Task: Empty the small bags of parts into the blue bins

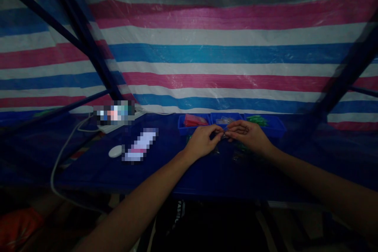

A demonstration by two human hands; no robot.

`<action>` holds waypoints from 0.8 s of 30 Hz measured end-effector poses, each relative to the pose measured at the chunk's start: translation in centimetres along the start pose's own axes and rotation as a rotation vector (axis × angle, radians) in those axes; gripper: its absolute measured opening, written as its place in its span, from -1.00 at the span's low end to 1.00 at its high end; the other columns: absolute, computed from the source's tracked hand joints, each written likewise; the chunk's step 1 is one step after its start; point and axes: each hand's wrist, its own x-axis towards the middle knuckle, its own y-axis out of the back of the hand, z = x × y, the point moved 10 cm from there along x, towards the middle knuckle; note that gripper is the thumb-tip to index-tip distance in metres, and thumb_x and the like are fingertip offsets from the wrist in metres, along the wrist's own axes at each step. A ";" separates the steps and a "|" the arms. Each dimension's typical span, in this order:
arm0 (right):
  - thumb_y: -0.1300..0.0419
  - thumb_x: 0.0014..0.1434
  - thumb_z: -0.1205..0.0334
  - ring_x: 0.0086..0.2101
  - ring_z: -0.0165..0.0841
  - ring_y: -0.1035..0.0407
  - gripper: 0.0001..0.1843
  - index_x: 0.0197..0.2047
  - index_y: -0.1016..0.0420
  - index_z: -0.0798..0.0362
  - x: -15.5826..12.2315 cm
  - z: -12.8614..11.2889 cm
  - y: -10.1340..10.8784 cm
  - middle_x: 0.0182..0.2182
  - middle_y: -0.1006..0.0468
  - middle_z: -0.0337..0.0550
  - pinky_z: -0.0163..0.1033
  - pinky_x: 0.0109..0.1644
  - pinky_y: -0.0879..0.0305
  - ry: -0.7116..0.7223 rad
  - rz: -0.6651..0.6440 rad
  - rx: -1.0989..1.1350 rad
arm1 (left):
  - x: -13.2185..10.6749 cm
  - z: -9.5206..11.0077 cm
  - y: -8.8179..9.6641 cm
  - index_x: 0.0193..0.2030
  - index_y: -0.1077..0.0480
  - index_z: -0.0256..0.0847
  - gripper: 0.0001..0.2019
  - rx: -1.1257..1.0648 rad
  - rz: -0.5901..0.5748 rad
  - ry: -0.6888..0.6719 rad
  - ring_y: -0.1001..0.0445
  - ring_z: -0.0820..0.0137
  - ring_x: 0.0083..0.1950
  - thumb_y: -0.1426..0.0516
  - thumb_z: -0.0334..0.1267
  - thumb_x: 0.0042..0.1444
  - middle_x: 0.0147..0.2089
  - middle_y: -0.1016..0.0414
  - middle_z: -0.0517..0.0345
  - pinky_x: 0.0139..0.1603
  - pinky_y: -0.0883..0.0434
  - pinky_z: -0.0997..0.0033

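Note:
Over the blue table point(195, 177), my left hand point(202, 142) and my right hand point(251, 136) almost meet, fingertips pinched together. Something small and thin seems to sit between them, too dark and small to name. Just behind my hands stand three blue bins. Flat pink-red pieces fill the left bin point(183, 130), and pale, clear-looking small pieces lie in the middle bin point(215, 115). Slim green items are heaped in the right bin point(277, 128). Under and beside my hands, a few small dark or clear packets point(238, 156) lie on the tabletop, partly hidden.
Left of my arms lie a lit phone point(141, 145) and a round white object point(115, 151). A white power strip point(113, 124) with a cable point(53, 177) sits farther back. Blue metal poles point(97, 67) frame a striped sheet point(224, 53). Orange cloth point(19, 226) shows at lower left.

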 end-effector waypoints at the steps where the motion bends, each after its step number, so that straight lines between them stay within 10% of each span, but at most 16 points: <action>1: -0.52 0.01 0.04 -0.32 -0.24 -0.63 -0.57 -0.12 -0.57 0.04 0.0 0.1 0.0 -0.27 -0.71 -0.09 -0.04 -0.13 -0.62 -0.007 0.003 0.007 | 0.0 0.0 0.1 -0.04 -0.52 -0.19 -0.84 -0.004 0.009 -0.004 -0.62 0.34 -0.12 -0.12 -0.28 0.37 -0.13 -0.66 0.13 -0.05 -0.49 0.30; 24: -0.49 0.05 0.14 -0.29 -0.30 -0.60 -0.53 0.01 -0.51 -0.02 -0.1 0.2 -0.7 -0.23 -0.68 -0.17 -0.07 -0.06 -0.57 0.022 -0.012 0.071 | -0.1 -3.0 -0.5 0.10 -0.39 -0.22 -0.67 -0.436 0.116 0.175 -0.63 0.37 -0.16 -0.28 -0.28 0.22 -0.12 -0.60 0.04 -0.07 -0.56 0.33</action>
